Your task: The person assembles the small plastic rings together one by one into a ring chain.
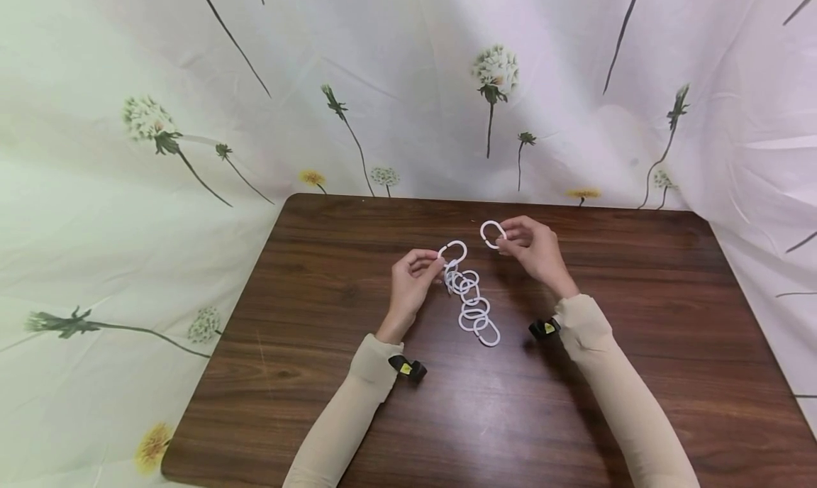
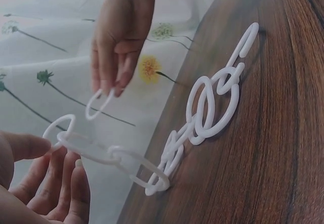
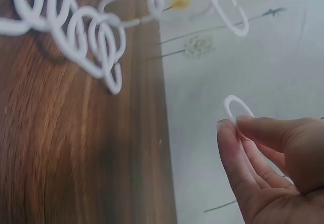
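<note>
My left hand (image 1: 411, 281) pinches the end link of a white plastic chain (image 1: 475, 305) between thumb and fingers. From that raised link the chain hangs down, and its other links lie on the brown table, as the left wrist view shows. To the right and slightly farther back, my right hand (image 1: 532, 245) pinches a single loose white oval link (image 1: 491, 223) by its side. A small gap in the ring's outline shows on this link. The loose link (image 3: 230, 100) is apart from the chain, a short distance from the raised end link (image 3: 228, 6).
A dark wood-grain table (image 1: 319, 332) spans the view under both hands. Behind and left of it hangs a white cloth (image 1: 408, 105) printed with dandelions. Black wrist cameras are strapped at the left cuff (image 1: 408, 369) and the right cuff (image 1: 545, 328).
</note>
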The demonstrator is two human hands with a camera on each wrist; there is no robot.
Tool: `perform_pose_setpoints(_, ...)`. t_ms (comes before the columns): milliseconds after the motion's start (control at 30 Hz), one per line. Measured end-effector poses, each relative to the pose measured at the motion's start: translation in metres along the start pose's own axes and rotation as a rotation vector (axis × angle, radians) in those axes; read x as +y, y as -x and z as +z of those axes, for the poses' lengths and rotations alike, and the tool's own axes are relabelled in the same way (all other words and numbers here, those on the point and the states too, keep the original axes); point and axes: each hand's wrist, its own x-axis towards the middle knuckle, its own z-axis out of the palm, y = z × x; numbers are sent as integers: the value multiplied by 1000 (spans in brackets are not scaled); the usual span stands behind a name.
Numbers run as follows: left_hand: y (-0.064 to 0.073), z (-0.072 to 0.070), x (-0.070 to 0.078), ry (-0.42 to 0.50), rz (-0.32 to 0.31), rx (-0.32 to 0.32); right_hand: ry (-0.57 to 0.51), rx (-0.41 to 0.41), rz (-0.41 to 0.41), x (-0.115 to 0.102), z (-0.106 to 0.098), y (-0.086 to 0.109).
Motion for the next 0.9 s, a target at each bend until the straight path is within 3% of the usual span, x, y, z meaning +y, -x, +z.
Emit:
perform_pose_setpoints(300,-2,2,-2,-8,5,-6,3,-32,-71,-20,8,6)
perform_pose_setpoints(900,1,2,0,-12,-4,-2,-91,-42,-99,-30,22,11)
